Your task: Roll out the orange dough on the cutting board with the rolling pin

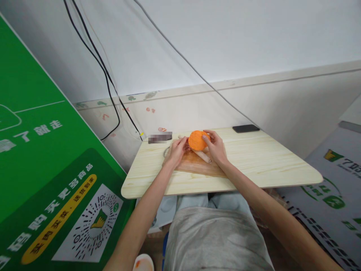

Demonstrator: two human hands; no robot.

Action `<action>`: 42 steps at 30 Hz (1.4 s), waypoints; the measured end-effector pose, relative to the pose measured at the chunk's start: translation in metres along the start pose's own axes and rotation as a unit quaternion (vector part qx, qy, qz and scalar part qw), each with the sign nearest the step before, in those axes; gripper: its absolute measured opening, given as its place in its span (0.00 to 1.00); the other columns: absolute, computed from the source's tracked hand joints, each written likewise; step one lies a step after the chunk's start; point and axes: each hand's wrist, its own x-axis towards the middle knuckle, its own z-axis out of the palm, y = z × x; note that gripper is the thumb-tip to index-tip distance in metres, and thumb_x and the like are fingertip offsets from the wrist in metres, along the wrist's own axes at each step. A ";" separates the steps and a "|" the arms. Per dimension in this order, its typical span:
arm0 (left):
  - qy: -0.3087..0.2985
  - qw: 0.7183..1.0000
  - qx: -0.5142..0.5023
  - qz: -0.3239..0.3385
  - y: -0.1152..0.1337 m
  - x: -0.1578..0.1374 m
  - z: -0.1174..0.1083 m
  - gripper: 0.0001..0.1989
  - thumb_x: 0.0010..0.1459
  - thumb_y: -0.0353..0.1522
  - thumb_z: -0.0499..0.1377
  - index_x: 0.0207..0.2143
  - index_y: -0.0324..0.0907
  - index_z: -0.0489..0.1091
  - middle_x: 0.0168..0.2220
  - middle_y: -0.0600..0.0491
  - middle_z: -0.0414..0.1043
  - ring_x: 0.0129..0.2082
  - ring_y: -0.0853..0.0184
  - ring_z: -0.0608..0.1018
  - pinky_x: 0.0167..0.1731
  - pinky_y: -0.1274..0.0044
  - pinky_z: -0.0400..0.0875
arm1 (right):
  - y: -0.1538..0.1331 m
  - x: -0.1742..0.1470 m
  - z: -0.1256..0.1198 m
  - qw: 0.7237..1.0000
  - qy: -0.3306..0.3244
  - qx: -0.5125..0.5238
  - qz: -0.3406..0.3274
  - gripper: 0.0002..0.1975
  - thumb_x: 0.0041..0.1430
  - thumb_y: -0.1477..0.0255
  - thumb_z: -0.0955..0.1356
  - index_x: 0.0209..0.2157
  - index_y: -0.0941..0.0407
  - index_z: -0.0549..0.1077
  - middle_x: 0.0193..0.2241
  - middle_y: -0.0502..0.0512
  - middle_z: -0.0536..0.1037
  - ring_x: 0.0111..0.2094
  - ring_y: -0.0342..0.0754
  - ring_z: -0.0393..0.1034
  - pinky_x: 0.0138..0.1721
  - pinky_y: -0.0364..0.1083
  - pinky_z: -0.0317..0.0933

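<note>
A flat, round orange disc (197, 140), which looks like rolled-out dough, is held up over the wooden cutting board (194, 167). My right hand (216, 146) grips its right edge, thumb on the near face and fingers behind. At the left edge, my left hand (177, 150) has its fingers bent and pressed together against the rim; part of them is hidden. Beneath the disc, a pale wooden rolling pin (203, 156) lies slantwise on the board, its far part covered by the disc and hands.
The light wood table (270, 162) carries a black phone (246, 128) at the back right and a dark pixelated object (160, 138) at the back left. A metal ring (166, 152) shows beside my left wrist. Green panel (56, 150) stands left; a white bowl (143, 262) sits below.
</note>
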 end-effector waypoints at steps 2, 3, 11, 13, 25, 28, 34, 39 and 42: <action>-0.006 1.000 0.007 -0.006 0.000 0.000 -0.001 0.15 0.56 0.44 0.72 0.35 0.41 0.80 0.37 0.45 0.83 0.38 0.60 0.79 0.36 0.71 0.68 | 0.001 0.000 -0.002 1.000 0.009 -0.002 0.004 0.22 0.62 0.52 0.70 0.51 0.52 0.77 0.47 0.60 0.82 0.46 0.56 0.75 0.49 0.54 0.70; -0.010 1.000 0.009 -0.002 0.001 0.001 -0.002 0.14 0.54 0.42 0.73 0.34 0.41 0.81 0.36 0.47 0.82 0.36 0.62 0.78 0.35 0.73 0.67 | 0.001 0.001 -0.002 1.000 0.011 -0.004 0.004 0.22 0.63 0.52 0.70 0.51 0.52 0.77 0.48 0.60 0.82 0.46 0.56 0.75 0.49 0.54 0.70; -0.020 0.999 0.027 0.035 0.002 0.002 -0.003 0.16 0.46 0.43 0.76 0.30 0.40 0.81 0.29 0.52 0.78 0.28 0.69 0.74 0.31 0.77 0.65 | 0.003 0.001 -0.002 1.000 0.019 -0.013 0.003 0.22 0.63 0.52 0.70 0.51 0.52 0.76 0.49 0.60 0.82 0.50 0.57 0.74 0.52 0.55 0.69; -0.016 0.999 0.032 0.035 0.001 0.003 -0.004 0.17 0.45 0.43 0.76 0.30 0.40 0.81 0.28 0.52 0.78 0.28 0.70 0.74 0.31 0.77 0.65 | 0.003 0.001 -0.002 1.000 0.020 -0.014 0.004 0.21 0.63 0.53 0.70 0.50 0.52 0.76 0.49 0.60 0.82 0.50 0.57 0.74 0.52 0.55 0.69; -0.018 0.998 0.049 0.035 0.001 0.003 -0.004 0.13 0.46 0.41 0.75 0.26 0.42 0.80 0.25 0.53 0.75 0.26 0.70 0.72 0.29 0.76 0.63 | -0.001 -0.001 -0.003 1.000 0.011 -0.026 0.004 0.22 0.64 0.53 0.70 0.52 0.52 0.76 0.51 0.60 0.81 0.49 0.56 0.75 0.51 0.55 0.69; -0.007 0.998 0.054 0.037 0.000 0.004 -0.005 0.14 0.48 0.41 0.74 0.26 0.42 0.79 0.25 0.54 0.74 0.26 0.70 0.73 0.30 0.76 0.64 | -0.001 -0.001 -0.003 1.000 0.010 -0.029 0.001 0.22 0.64 0.52 0.70 0.51 0.51 0.76 0.51 0.60 0.82 0.49 0.56 0.75 0.49 0.54 0.70; -0.012 0.997 0.060 0.052 -0.004 0.007 -0.008 0.17 0.47 0.44 0.75 0.29 0.40 0.80 0.25 0.54 0.75 0.26 0.71 0.72 0.29 0.78 0.65 | 0.001 -0.001 -0.002 1.000 0.011 -0.029 -0.001 0.22 0.64 0.52 0.70 0.52 0.51 0.76 0.50 0.60 0.82 0.49 0.56 0.75 0.48 0.53 0.70; -0.018 0.997 0.045 0.059 -0.005 0.007 -0.008 0.18 0.49 0.47 0.74 0.32 0.41 0.82 0.30 0.51 0.79 0.28 0.69 0.75 0.30 0.77 0.67 | 0.006 0.003 -0.002 0.999 0.033 -0.026 -0.005 0.22 0.63 0.53 0.70 0.51 0.51 0.76 0.51 0.60 0.81 0.50 0.57 0.74 0.51 0.54 0.69; -0.023 0.998 0.050 0.043 -0.004 0.006 -0.008 0.18 0.49 0.46 0.74 0.34 0.41 0.83 0.32 0.49 0.80 0.30 0.68 0.77 0.31 0.77 0.68 | 0.009 0.004 -0.002 0.999 0.043 -0.028 -0.005 0.21 0.63 0.53 0.69 0.51 0.51 0.76 0.51 0.59 0.81 0.50 0.56 0.75 0.52 0.55 0.69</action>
